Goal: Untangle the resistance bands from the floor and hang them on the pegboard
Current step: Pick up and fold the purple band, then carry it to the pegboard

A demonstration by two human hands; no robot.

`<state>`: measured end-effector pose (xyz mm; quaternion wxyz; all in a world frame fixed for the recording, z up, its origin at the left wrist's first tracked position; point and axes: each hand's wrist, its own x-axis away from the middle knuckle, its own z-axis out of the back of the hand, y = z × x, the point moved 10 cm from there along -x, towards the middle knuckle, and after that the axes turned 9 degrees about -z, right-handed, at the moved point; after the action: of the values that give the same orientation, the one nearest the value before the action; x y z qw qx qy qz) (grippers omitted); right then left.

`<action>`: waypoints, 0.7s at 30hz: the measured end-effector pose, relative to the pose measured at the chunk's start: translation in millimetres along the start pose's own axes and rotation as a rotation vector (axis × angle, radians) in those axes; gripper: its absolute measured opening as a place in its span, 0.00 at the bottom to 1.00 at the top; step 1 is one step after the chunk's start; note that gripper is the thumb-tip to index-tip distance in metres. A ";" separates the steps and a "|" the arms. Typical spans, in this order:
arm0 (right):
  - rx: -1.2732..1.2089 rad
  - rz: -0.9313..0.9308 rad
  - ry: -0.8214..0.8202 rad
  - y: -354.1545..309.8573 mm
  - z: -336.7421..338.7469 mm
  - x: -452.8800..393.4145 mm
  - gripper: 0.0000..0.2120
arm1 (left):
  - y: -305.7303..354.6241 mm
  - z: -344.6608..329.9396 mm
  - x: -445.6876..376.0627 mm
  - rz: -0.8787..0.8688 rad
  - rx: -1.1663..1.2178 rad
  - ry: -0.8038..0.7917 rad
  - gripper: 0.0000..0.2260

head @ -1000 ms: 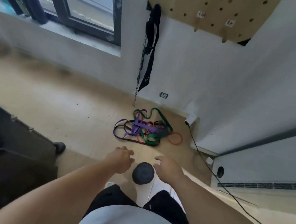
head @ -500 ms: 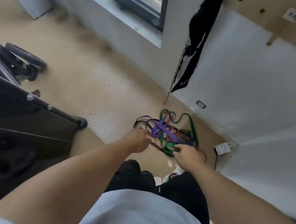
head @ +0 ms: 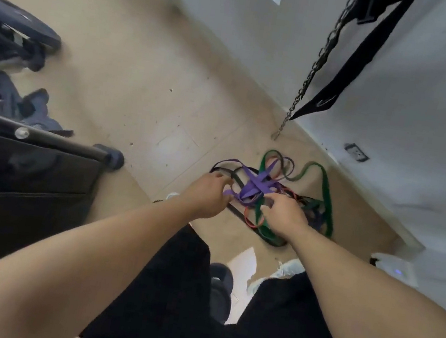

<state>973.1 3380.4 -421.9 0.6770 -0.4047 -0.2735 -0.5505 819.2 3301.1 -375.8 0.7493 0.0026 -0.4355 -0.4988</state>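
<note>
A tangle of resistance bands lies on the tan floor by the white wall: a purple band [head: 255, 184] on top, a green band [head: 328, 204] looping to the right, an orange band [head: 248, 222] and a black band [head: 234, 213] underneath. My left hand [head: 208, 194] is at the tangle's left edge, its fingers curled round a loop of the purple band. My right hand [head: 283, 215] rests on the middle of the tangle with fingers spread over the green and orange bands. The pegboard is out of view.
A black strap [head: 356, 61] and a metal chain [head: 313, 69] hang down the wall above the bands. A black padded bench [head: 28, 168] fills the left side, with a weight plate [head: 20, 23] behind it. A white device [head: 395, 267] sits at the right.
I have bent lower and closer to the floor. Both hands moved forward from above a dark round object onto the tangle, and the left now grips the purple band.
</note>
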 end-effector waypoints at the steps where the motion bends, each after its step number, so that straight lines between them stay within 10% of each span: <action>1: -0.015 -0.005 -0.005 1.9 -16.0 -30.9 0.20 | -13.7 -11.9 -25.1 -0.008 -0.009 -0.006 0.20; 8: -0.172 -0.024 -0.046 13.6 -139.6 -208.4 0.23 | -93.0 -62.1 -181.4 -0.010 -0.090 0.114 0.20; 17: -0.026 0.013 -0.036 4.8 -246.1 -328.0 0.06 | -113.3 -75.3 -251.2 0.082 -0.410 -0.150 0.11; 21: 0.111 0.004 -0.050 -8.0 -273.4 -349.3 0.26 | -103.2 -58.5 -253.4 0.046 -0.441 -0.082 0.03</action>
<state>859.5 3330.8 -847.9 0.6925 -0.3809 -0.3196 -0.5227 749.5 3414.0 -622.1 0.7246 -0.1915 -0.3457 -0.5647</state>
